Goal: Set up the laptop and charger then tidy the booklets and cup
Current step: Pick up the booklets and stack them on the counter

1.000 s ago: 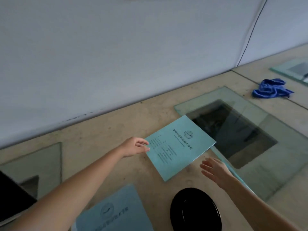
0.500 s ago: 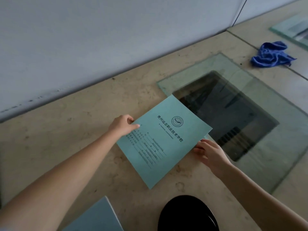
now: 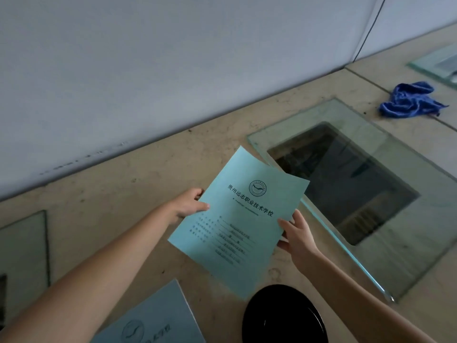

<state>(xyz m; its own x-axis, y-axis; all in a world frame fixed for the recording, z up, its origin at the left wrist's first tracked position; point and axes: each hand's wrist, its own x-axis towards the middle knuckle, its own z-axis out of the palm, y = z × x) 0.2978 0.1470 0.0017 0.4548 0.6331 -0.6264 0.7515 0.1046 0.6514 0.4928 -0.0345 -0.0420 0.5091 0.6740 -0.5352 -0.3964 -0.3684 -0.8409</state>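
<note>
booklet [image 3: 238, 219] between both hands

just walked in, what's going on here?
A person holds a teal booklet lifted over the counter, with the left hand pinching its left edge and the right hand gripping its right edge. A second booklet lies flat at bottom left, beside a black cup.
</note>
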